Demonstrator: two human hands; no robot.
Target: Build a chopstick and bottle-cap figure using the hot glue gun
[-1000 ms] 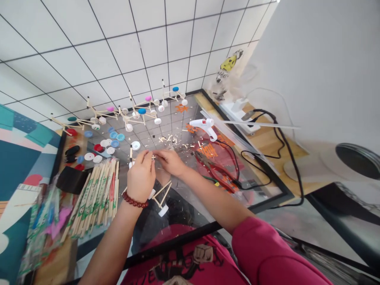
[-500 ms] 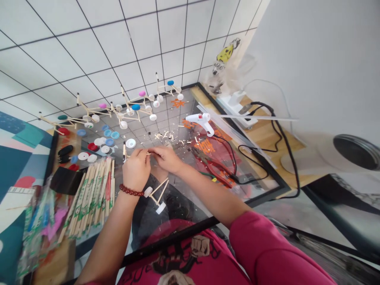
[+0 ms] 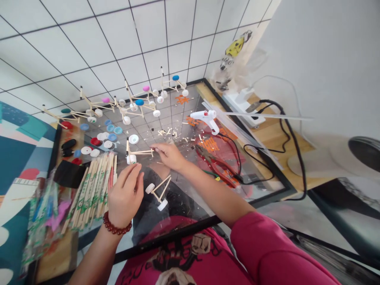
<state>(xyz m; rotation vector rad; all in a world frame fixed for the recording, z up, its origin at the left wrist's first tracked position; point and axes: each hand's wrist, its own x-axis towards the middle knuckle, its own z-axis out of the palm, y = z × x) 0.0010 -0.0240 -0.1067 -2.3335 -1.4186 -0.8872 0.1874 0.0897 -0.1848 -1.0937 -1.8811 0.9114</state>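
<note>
My right hand (image 3: pixel 170 156) pinches the crosspiece end of a small wooden-stick frame (image 3: pixel 141 152). That frame has a black-tipped upright and a white bottle cap (image 3: pixel 131 159) at its left end. My left hand (image 3: pixel 126 194) is apart from it, just below the cap, with fingers loosely stretched and slightly bent and nothing visible in them. A second piece, a triangular stick frame with two white caps (image 3: pixel 160 190), lies on the glass tabletop between my forearms. A loose white cap (image 3: pixel 133 139) lies behind the frame.
Several finished stick-and-cap models (image 3: pixel 139 102) line the tiled wall. Wrapped chopsticks (image 3: pixel 94 190) and coloured caps (image 3: pixel 110 128) lie left. A white glue gun (image 3: pixel 208 118), red-handled pliers (image 3: pixel 221 170), orange sticks (image 3: pixel 209 144) and a power strip (image 3: pixel 245 109) are right.
My left hand has come off the stick frame and drawn back toward me, its fingers loosening. My right hand keeps the crosspiece, and the frame now shows. The view has shifted slightly.
</note>
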